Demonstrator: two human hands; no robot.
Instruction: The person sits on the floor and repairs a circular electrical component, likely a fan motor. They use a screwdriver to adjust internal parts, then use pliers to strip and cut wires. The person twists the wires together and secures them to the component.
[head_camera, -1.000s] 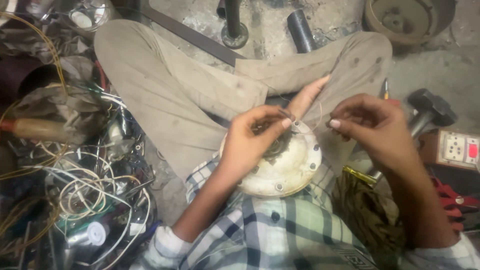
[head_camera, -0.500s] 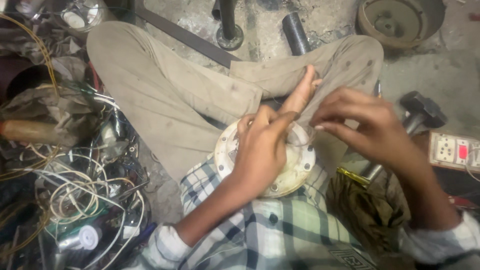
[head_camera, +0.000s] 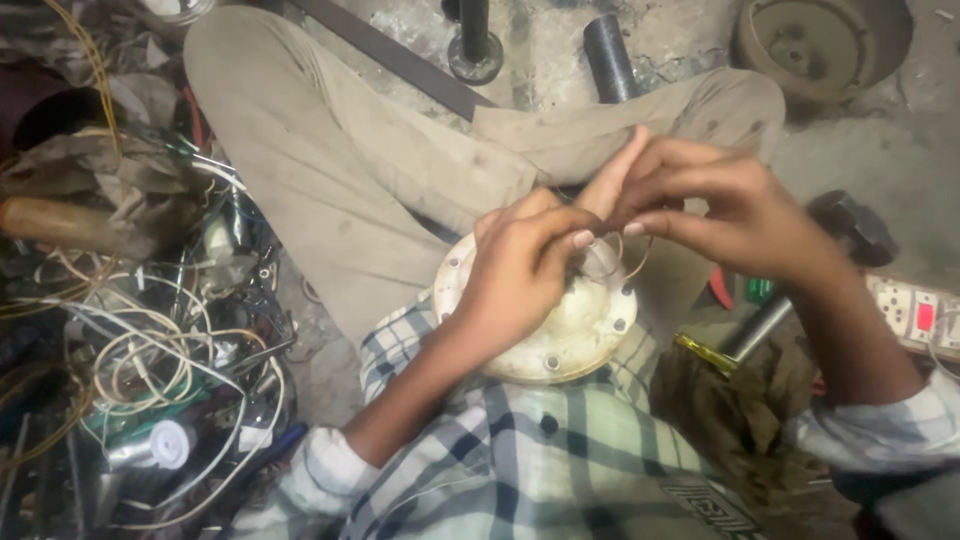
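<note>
A round cream cover (head_camera: 560, 335), dirty and ringed with bolt holes, rests in the person's lap against the plaid shirt (head_camera: 560, 450), near the middle of the scene. At its centre a thin wire (head_camera: 636, 262) loops up off the hub.

The left hand (head_camera: 525, 265) lies over the top of the cover, fingers curled down on the hub, thumb and forefinger pinched together at the centre. What exactly they pinch is hidden under the fingers. The right hand (head_camera: 715, 205) comes in from the right and meets it just above the hub, fingertips closed in a pinch beside the wire loop; whether it grips the wire cannot be told, as the hand is blurred. One finger points up and away toward the far side.

Beyond the hands the khaki trousers (head_camera: 350, 170) show crossed legs on a concrete floor (head_camera: 860, 160). On the far side stand a black rod on a round base (head_camera: 474, 45) and a dark ribbed tube (head_camera: 610, 55), with a rusty round housing (head_camera: 820, 45) at far right. To the right lie a hammer (head_camera: 850, 230), a white socket strip (head_camera: 915, 315), a red and a green handle (head_camera: 740, 290) and a brown rag (head_camera: 730, 400). To the left is a heap of tangled wires (head_camera: 150, 350), a wooden handle (head_camera: 55, 222) and a small spool (head_camera: 165, 445).
</note>
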